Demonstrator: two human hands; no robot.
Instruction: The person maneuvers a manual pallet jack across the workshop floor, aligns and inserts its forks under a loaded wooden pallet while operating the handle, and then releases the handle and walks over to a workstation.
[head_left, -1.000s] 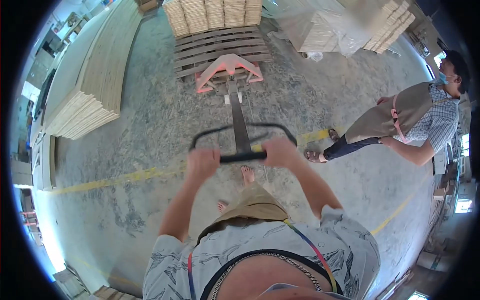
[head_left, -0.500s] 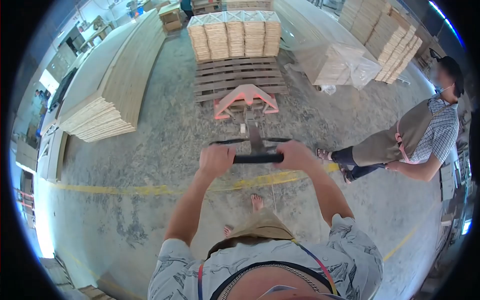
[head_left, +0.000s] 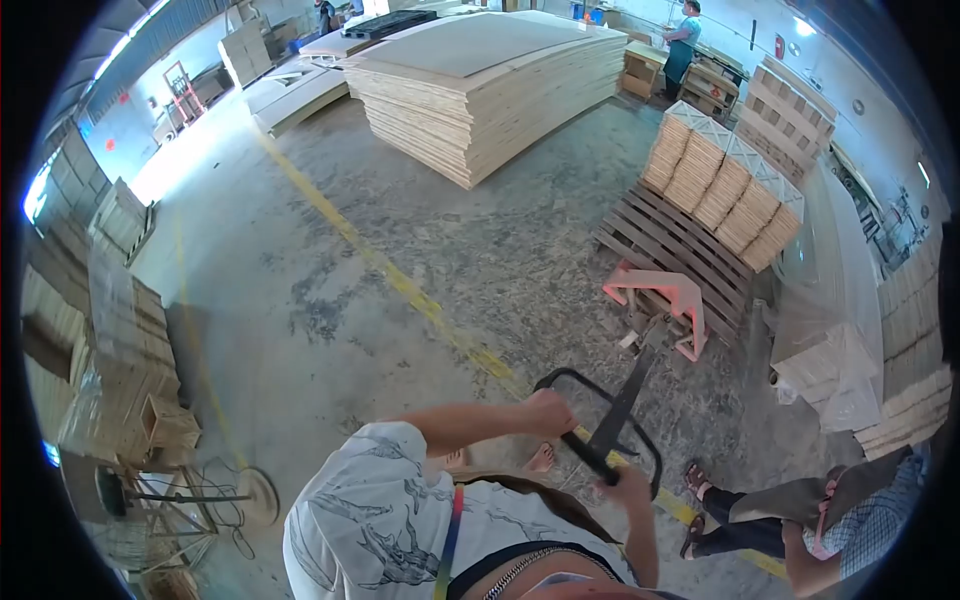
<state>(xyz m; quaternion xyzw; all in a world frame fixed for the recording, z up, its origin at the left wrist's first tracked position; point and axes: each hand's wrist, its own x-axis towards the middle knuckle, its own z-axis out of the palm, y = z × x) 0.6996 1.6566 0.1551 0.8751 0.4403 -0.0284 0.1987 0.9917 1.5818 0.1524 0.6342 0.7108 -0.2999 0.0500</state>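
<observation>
My left hand is wrapped round the upper left end of the black handle bar of a pallet jack. Lower on the same bar, my right hand is closed round its other end. From the handle a dark shaft runs up to the red pallet jack, which is at the near side of a wooden pallet. Bundled stacks of thin wood pieces stand on the pallet's far part.
A large stack of boards stands ahead. A co-worker in an apron is close at the lower right; another person stands far back. Plastic-wrapped stacks are at right. A pedestal fan is at lower left.
The view has swung left, so the jack, pallet and co-worker now appear further right. The handle looks slanted instead of level. Both hands have kept hold of it.
</observation>
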